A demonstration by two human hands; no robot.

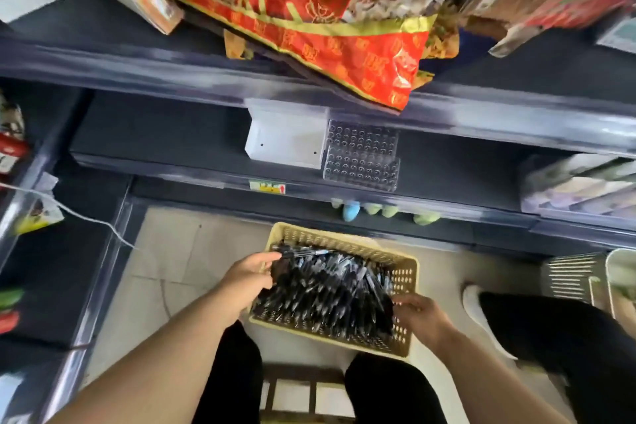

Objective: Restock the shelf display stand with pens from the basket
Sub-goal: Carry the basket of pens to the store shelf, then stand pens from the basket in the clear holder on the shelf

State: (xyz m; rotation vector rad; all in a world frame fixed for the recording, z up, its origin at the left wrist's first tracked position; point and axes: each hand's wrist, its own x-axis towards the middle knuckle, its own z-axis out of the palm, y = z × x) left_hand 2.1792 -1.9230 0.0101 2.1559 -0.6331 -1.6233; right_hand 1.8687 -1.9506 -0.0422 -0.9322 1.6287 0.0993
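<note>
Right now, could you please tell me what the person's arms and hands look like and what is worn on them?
The left hand and the right hand are both bare: no gloves, and no rings or watch that I can make out. The left forearm and the right forearm are bare too, with no sleeve in view down to the picture's lower edge.

Right hand (421, 315) grip on pens (327, 289) unclear, fingertips prob. hidden, snack bag (309, 27) cut off
</note>
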